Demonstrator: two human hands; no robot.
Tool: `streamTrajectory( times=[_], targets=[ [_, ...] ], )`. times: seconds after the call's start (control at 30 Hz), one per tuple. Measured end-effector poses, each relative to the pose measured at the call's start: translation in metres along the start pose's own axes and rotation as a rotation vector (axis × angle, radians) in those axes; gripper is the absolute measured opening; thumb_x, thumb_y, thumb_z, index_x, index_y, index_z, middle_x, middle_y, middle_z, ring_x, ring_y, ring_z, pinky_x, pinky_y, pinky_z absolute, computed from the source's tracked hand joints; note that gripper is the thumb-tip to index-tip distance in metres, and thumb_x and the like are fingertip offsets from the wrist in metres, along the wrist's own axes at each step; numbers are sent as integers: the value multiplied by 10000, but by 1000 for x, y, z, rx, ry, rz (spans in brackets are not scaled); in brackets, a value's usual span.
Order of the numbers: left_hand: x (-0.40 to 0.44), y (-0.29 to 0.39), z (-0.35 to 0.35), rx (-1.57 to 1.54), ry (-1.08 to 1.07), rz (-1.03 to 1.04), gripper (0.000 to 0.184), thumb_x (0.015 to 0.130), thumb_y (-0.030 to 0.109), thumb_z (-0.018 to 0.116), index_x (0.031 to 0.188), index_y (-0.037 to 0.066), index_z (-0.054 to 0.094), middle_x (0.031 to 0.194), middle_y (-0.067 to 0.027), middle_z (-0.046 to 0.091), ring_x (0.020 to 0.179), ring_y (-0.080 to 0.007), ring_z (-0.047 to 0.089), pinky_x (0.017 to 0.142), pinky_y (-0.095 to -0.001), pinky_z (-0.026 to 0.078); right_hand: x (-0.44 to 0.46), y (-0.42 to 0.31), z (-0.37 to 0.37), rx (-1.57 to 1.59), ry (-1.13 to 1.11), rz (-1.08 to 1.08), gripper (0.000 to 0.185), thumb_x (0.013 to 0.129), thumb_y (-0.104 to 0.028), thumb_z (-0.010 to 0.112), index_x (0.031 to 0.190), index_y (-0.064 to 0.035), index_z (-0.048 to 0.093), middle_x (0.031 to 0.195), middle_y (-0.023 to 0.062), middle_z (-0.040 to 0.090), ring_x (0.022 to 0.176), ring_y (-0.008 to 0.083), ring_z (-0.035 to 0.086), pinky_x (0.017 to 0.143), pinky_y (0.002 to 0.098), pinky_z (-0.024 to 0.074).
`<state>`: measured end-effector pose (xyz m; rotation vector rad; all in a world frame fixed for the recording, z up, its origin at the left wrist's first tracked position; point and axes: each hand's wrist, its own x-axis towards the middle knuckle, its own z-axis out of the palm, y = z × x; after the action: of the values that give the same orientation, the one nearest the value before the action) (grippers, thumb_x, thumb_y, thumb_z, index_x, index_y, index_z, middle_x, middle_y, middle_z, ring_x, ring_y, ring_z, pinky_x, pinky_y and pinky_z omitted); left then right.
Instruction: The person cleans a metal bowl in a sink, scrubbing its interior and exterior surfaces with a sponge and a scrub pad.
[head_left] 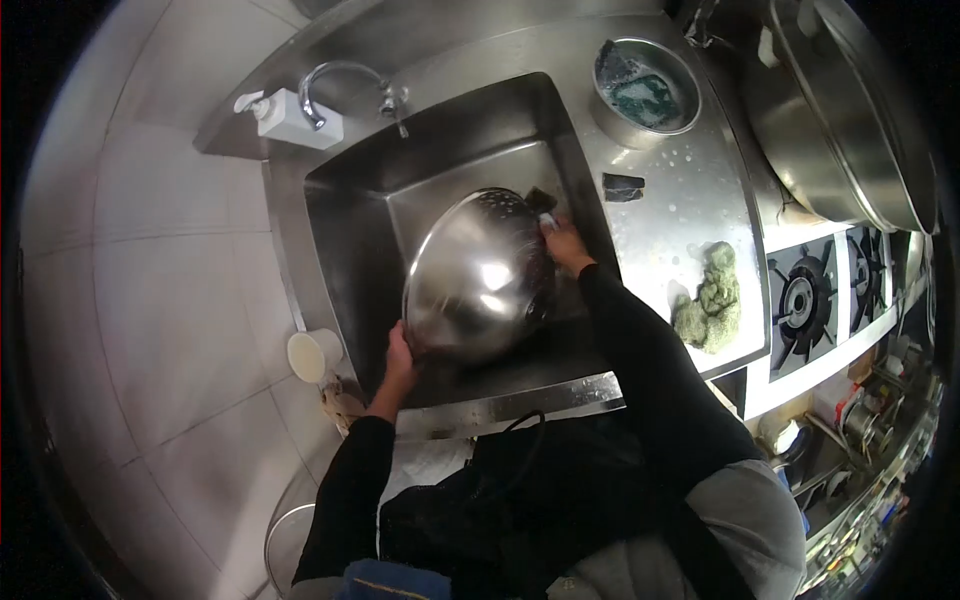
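A large shiny metal bowl [475, 275] is tilted inside the steel sink [345, 235], its rounded outer side facing up. My left hand [399, 362] grips the bowl's rim at the lower left. At the upper right of the bowl, my right hand [565, 245] is closed around a dark scrubbing pad [541, 200] with a pale part near the fingers. The pad lies at the bowl's upper right edge.
Beyond the sink are a faucet [345, 68] and a white pump bottle [298, 120]. On the right counter sit a metal pot [648, 95] with soapy water, a dark block [623, 187] and a green cloth [712, 300]. Stove burners [800, 300] lie farther right; a white cup [313, 355] is left.
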<state>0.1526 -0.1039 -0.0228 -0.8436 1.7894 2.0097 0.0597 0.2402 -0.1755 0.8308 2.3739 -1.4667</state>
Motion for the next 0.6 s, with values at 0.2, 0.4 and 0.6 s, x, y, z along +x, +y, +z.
streamTrajectory(
  times=[0.2,0.4,0.6],
  targets=[
    [55,106,68,487,-72,152,489,953,480,525,1020,18,670,893,-74,678,774,-198,639,715,-378,486,-127,-110,-8,-45,116,-745,374,756,-144,727,1114,-122,621,1219,156,568,1083,370,543,905,474,429],
    [45,85,73,750,184,130,626,876,610,586,862,-5,696,683,-108,626,680,-216,594,678,-356,466,-68,-75,-17,271,-6,-356,318,910,-229,574,1166,-42,578,1100,264,569,915,481,594,805,501,497],
    [67,78,51,759,240,83,654,919,588,577,1010,-49,695,876,-103,666,790,-184,590,742,-318,463,-178,-112,20,-233,127,-707,400,907,-218,574,1211,32,505,1207,336,485,1144,487,495,957,558,428]
  ],
)
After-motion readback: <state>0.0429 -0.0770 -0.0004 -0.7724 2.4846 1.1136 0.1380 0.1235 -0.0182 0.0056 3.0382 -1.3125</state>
